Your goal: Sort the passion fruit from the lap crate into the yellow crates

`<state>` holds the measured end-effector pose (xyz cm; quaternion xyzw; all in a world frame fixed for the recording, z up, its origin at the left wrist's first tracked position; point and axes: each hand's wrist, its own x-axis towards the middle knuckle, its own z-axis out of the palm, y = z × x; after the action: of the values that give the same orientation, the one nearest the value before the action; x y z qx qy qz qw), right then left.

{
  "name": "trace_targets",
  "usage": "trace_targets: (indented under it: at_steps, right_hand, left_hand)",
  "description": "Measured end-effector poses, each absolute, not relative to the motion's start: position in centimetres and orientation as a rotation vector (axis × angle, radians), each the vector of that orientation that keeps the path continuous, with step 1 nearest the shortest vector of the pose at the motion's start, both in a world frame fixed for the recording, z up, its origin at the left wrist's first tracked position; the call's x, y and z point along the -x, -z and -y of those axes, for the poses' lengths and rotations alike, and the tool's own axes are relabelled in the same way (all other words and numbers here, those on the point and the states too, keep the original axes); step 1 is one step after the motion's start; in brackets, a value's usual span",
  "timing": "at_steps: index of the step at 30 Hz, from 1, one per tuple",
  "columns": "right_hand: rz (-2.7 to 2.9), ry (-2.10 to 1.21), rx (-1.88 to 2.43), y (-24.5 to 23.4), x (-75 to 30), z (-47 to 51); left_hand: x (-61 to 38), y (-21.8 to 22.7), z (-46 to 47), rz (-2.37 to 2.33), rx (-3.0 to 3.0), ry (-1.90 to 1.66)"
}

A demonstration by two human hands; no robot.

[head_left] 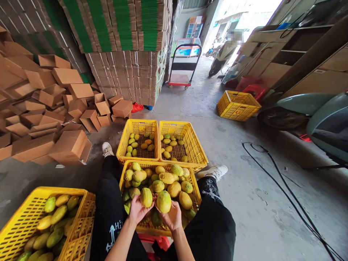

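Over a yellow crate (198, 195) full of papayas (185, 200), I hold one fruit in each hand. My left hand (137, 211) is closed round a yellow-green papaya (146, 197), its fingers partly hidden behind the fruit. A slightly larger yellow-green papaya (164, 202) sits in my right hand (174, 216), fingers cupped under it. The two fruits are close together, a narrow gap between them. Beyond the full crate, a left crate (119, 145) and a right crate (199, 148) stand side by side, each with several papayas on the bottom.
At lower left stands another yellow crate (16, 217) with longer, greener papayas. Loose cardboard boxes (70, 145) pile up at left. A hand trolley (181, 79), a yellow crate (239, 105) and a scooter (326, 123) stand farther off. A black cable (288, 186) lies at right.
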<state>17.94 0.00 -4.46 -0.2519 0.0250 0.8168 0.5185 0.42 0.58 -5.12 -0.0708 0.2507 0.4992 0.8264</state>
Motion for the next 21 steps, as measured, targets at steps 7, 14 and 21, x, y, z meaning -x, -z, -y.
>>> trace_targets:
  at_steps: [7,14,21]
  right_hand:
    - [-0.189,-1.974,0.758,5.8,-17.6,0.0]
    - [-0.086,-2.028,0.767,5.7,-17.3,0.2]
    - [-0.035,-2.008,0.746,5.2,-17.1,0.3]
  left_hand:
    - [-0.7,5.7,-0.5,-0.673,0.159,-1.022]
    - [-0.9,5.9,-0.4,-0.701,0.140,-0.976]
    - [-1.0,5.7,-0.4,-0.685,0.124,-0.986]
